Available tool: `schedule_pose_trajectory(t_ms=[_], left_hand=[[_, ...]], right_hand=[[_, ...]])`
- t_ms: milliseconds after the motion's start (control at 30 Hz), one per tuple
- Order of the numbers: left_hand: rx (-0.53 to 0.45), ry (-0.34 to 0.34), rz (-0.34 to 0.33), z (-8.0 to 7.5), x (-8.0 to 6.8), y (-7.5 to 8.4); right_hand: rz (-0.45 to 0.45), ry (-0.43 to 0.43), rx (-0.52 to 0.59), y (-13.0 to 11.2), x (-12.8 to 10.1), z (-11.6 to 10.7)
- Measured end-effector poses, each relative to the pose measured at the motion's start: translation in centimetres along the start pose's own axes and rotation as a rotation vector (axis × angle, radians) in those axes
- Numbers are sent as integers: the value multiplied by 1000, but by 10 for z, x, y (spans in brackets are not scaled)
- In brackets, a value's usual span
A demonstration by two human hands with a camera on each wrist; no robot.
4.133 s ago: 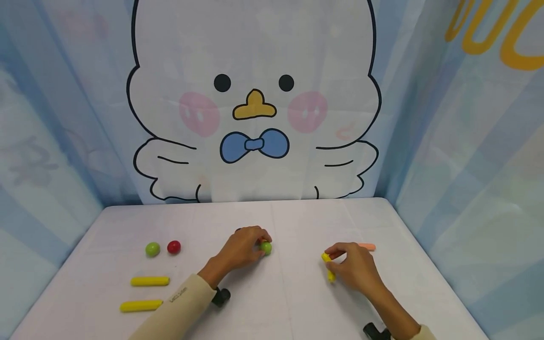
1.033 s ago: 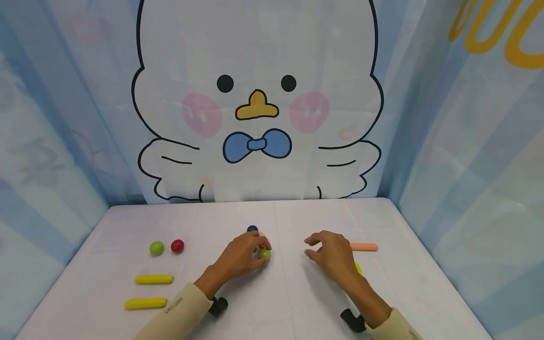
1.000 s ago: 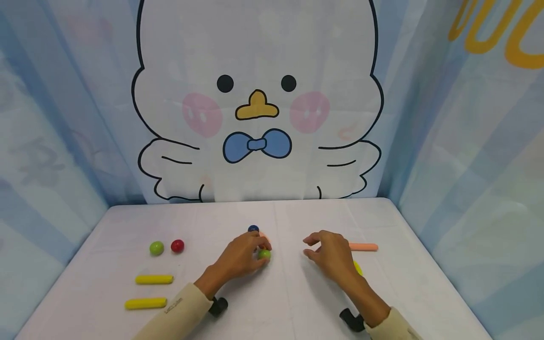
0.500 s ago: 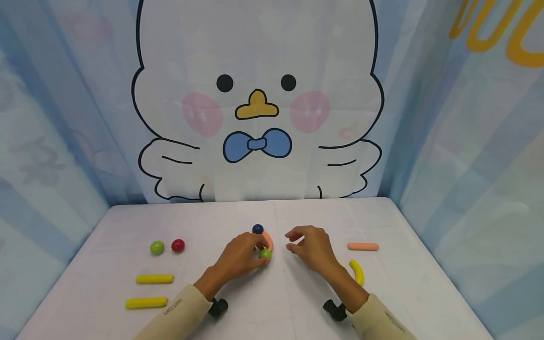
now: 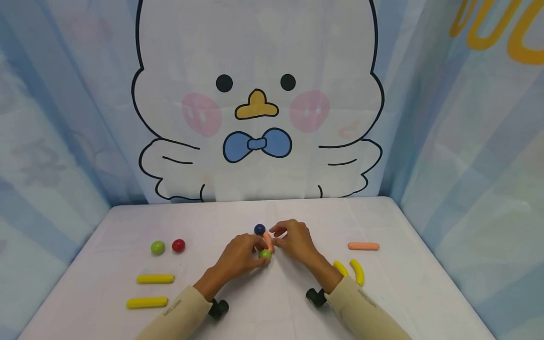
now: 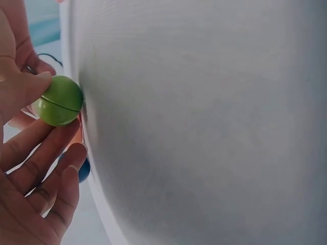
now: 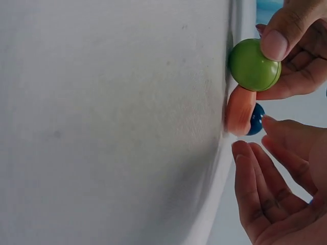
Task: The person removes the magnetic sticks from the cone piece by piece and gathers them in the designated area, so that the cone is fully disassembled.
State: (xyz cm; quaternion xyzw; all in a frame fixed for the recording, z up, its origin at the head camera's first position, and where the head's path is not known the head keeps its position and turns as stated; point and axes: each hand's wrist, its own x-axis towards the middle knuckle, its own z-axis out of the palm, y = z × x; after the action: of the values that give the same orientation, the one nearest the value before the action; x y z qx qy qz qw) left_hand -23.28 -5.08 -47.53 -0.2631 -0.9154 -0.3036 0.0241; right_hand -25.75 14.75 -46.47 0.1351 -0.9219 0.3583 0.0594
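The right hand (image 5: 293, 241) has left the yellow sticks (image 5: 357, 271) near the table's right side and crossed over to the orange curved piece (image 5: 268, 242), its fingertips now right beside it, against the green ball (image 5: 265, 254).

Red ball (image 5: 178, 245), yellow sticks (image 5: 155, 279)

Orange piece (image 5: 268, 242) half behind fingers

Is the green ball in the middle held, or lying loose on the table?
Held. The left hand pinches the green ball between thumb and fingers, beside the curved orange piece.
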Motion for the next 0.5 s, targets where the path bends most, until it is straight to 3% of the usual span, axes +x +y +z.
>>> schedule_pose_trajectory(t_ms=[500], left_hand=[[-35, -24, -2, -1, -2, 1]], right_hand=[[73, -7, -23, 0, 11, 14]])
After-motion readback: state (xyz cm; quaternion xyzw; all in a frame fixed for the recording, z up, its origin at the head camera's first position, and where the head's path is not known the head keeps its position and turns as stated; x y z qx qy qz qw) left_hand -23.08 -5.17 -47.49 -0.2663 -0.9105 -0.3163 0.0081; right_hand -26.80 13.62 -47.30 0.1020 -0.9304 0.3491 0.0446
